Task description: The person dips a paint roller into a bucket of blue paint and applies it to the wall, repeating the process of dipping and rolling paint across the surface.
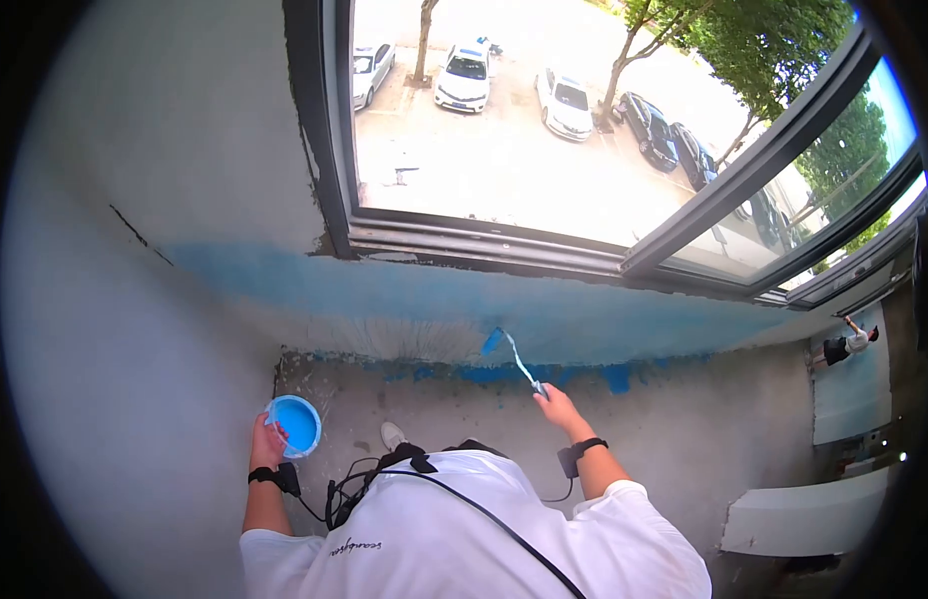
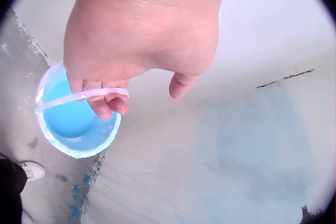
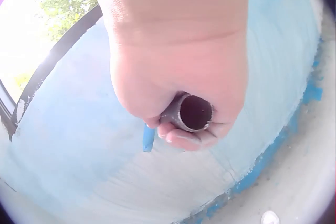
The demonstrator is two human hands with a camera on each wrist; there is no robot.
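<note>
My left hand (image 1: pixel 267 442) (image 2: pixel 144 35) holds a bucket (image 1: pixel 307 451) (image 2: pixel 79 150) of blue paint by its pale handle (image 2: pixel 68 98), fingers curled under it and thumb apart. My right hand (image 1: pixel 559 409) (image 3: pixel 178 71) grips the dark, hollow-ended handle (image 3: pixel 173 113) of a paint roller. In the head view the blue roller head (image 1: pixel 493 341) is at the wall (image 1: pixel 434 337) below the window, over a pale streaked patch beside light blue paint. Only a small blue part of the roller (image 3: pixel 148 139) shows past my fingers in the right wrist view.
A grey window frame (image 1: pixel 484 243) runs above the painted wall, with parked cars outside. Blue splashes (image 1: pixel 617 377) mark the floor edge. Black cables (image 1: pixel 349 489) hang at my waist. Far right, another person (image 1: pixel 851 344) reaches to a wall near a white panel (image 1: pixel 808 514).
</note>
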